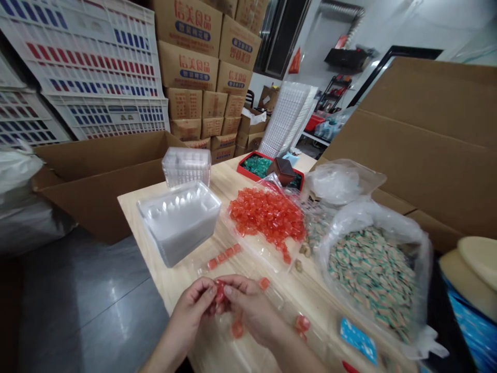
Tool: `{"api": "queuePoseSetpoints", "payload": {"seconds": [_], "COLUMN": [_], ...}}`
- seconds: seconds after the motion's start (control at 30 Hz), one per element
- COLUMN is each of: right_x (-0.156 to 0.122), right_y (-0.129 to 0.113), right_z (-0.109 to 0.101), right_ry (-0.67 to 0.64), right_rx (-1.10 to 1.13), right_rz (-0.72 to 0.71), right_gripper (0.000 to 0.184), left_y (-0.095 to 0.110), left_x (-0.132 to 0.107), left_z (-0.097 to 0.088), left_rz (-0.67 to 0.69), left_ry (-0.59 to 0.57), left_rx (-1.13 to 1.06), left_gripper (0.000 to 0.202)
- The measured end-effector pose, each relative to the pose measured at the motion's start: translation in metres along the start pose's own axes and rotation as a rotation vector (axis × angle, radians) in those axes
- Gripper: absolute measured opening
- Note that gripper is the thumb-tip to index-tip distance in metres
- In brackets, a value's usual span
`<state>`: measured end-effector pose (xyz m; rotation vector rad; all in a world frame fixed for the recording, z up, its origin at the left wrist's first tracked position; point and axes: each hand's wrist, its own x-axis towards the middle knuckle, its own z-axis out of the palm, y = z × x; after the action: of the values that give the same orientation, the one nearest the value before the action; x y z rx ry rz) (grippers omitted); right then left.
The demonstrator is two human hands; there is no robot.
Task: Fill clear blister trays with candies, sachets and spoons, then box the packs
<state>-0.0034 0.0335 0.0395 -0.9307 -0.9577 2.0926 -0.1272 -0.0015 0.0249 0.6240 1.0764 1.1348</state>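
My left hand (194, 305) and my right hand (248, 305) meet above the near edge of the wooden table. Fingers and thumbs of both pinch a small red translucent cube (220, 291). Just beyond them lies a narrow transparent plastic tray with a row of orange-red cubes (221, 257). A few loose cubes (264, 283) rest on transparent plastic beside and under my right hand. Farther back, a large heap of orange-red cubes (267, 215) spreads over a plastic sheet. Part of the pinched cube is hidden by my fingertips.
Stacked transparent trays (180, 223) stand at the table's left, with a second stack (187, 167) behind. On the right sits a plastic bag (373, 269) full of small green-and-tan packets. A red tray (248, 173) of green pieces and a dark brown box (282, 171) are at the back.
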Motion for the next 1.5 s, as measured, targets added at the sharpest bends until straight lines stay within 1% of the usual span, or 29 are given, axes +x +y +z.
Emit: {"api": "queuePoseSetpoints", "payload": {"seconds": [0.07, 0.17, 0.3, 0.37, 0.4, 0.47, 0.53, 0.63, 0.67, 0.73, 0.83, 0.9, 0.93, 1.0, 1.07, 1.1, 1.17, 1.23, 1.33, 1.4, 1.5], "right_x": [-0.002, -0.006, -0.011, -0.013, -0.013, -0.013, -0.013, -0.012, -0.012, -0.011, -0.010, -0.008, -0.007, -0.002, 0.005, 0.011, 0.024, 0.040, 0.064, 0.074, 0.079], "right_y": [-0.002, -0.005, -0.006, -0.005, -0.004, -0.002, 0.000, 0.002, 0.004, 0.008, 0.016, 0.017, 0.016, 0.011, 0.003, 0.000, -0.006, -0.008, -0.005, 0.000, 0.006], "right_z": [0.002, 0.001, -0.002, -0.002, -0.002, 0.000, 0.002, 0.004, 0.005, 0.005, 0.003, 0.002, 0.003, 0.004, 0.005, 0.006, 0.007, 0.006, 0.003, 0.001, -0.002], "right_ry": [-0.001, 0.016, -0.041, -0.046, -0.031, 0.004, 0.010, -0.015, -0.011, 0.016, 0.087, 0.115, 0.093, -0.012, -0.129, -0.164, -0.194, -0.196, -0.198, -0.230, -0.248], "right_rx": [0.126, 0.214, 0.215, 0.212, 0.208, 0.193, 0.185, 0.194, 0.184, 0.120, -0.103, -0.353, -0.493, -0.745, -0.928, -1.001, -1.145, -1.325, -1.637, -1.786, -1.896], "right_rz": [0.047, 0.117, 0.299, 0.328, 0.301, 0.222, 0.170, 0.163, 0.152, 0.120, 0.029, -0.101, -0.176, -0.300, -0.352, -0.366, -0.412, -0.490, -0.609, -0.654, -0.690], "right_gripper": [0.027, 0.025, 0.025, 0.024, 0.023, 0.023, 0.023, 0.022, 0.022, 0.022, 0.021, 0.015, 0.015, 0.017, 0.014, 0.013, 0.013, 0.015, 0.018, 0.018, 0.016], "left_y": [0.000, 0.000, -0.001, -0.003, -0.004, -0.006, -0.007, -0.009, -0.010, -0.011, -0.013, -0.014, -0.013, -0.012, -0.011, -0.011, -0.010, -0.009, -0.007, -0.005, -0.002], "left_x": [0.001, 0.001, -0.002, -0.004, -0.005, -0.007, -0.008, -0.009, -0.010, -0.011, -0.013, -0.014, -0.014, -0.013, -0.009, -0.006, -0.002, 0.000, -0.001, -0.005, -0.012], "left_z": [0.000, -0.002, -0.006, -0.007, -0.008, -0.007, -0.004, 0.001, 0.002, 0.002, -0.003, -0.007, -0.009, -0.014, -0.018, -0.020, -0.026, -0.031, -0.038, -0.041, -0.040], "left_rz": [0.053, 0.113, 0.165, 0.169, 0.165, 0.144, 0.101, 0.011, -0.016, -0.060, -0.111, -0.129, -0.129, -0.124, -0.107, -0.095, -0.061, -0.031, -0.010, -0.009, 0.001], "left_ry": [0.000, 0.006, -0.004, -0.014, -0.012, -0.008, -0.016, -0.033, -0.031, -0.030, -0.033, -0.005, 0.022, 0.085, 0.148, 0.174, 0.223, 0.288, 0.399, 0.419, 0.420], "left_rx": [0.082, 0.206, 0.330, 0.346, 0.334, 0.259, 0.082, -0.262, -0.348, -0.436, -0.431, -0.388, -0.366, -0.336, -0.340, -0.353, -0.384, -0.400, -0.379, -0.337, -0.231], "left_gripper": [0.026, 0.026, 0.022, 0.022, 0.022, 0.023, 0.023, 0.019, 0.018, 0.018, 0.019, 0.025, 0.027, 0.029, 0.031, 0.030, 0.027, 0.024, 0.030, 0.034, 0.034]}}
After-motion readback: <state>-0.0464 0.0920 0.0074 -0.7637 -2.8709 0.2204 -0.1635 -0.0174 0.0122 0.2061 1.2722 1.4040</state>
